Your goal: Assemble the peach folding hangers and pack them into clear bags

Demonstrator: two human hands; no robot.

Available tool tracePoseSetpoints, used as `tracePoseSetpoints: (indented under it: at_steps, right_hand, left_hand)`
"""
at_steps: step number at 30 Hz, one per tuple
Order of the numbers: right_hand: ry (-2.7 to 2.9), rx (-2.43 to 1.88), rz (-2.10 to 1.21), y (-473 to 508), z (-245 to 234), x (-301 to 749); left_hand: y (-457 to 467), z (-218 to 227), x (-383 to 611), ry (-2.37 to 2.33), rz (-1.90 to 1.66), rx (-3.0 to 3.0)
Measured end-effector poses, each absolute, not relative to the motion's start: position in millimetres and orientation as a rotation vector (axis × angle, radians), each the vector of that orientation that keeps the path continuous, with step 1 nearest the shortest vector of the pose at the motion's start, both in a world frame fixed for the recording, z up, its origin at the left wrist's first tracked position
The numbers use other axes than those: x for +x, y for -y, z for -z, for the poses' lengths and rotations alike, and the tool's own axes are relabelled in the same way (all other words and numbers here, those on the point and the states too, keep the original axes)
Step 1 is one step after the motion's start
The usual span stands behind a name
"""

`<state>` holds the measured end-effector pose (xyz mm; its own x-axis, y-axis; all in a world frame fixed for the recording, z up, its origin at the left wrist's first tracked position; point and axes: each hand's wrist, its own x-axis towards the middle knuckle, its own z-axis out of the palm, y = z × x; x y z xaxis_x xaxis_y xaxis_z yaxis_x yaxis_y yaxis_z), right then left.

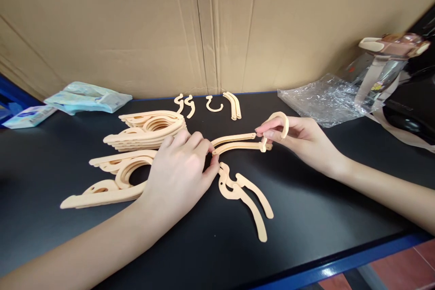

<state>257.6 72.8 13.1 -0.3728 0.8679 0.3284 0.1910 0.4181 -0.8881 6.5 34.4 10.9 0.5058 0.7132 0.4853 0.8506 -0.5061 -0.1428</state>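
Your right fingers hold a curved beige plastic hook at the right end of a slim beige plastic strip running left to right. Your left fingers seem to pinch its left end.

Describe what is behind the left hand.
Behind the left hand, the left part of the nearer beige stack and most of the farther beige stack show. The nearer one's right end is hidden by the hand.
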Motion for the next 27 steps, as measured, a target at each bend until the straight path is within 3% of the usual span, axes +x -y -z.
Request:
tracePoseSetpoints:
  at_steps: [9,18,22,27]
  right_hand:
    - [1.766,-0.966,-1.023,-72,-14,257]
    - [1.641,-0.882,-1.302,-70,-12,254]
    - [1.545,-0.862,-1.437,-69,-12,252]
    - [1.505,-0.810,-1.575,-69,-9,251]
  left_hand:
    - [-30,-29,1,1.800,1.086,-2.519]
    - [-22,-26,19,2.138,2.208,-3.010]
    - [-16,-23,21,2.423,2.295,-3.088]
    - [-13,-17,22,2.434,2.335,-3.262]
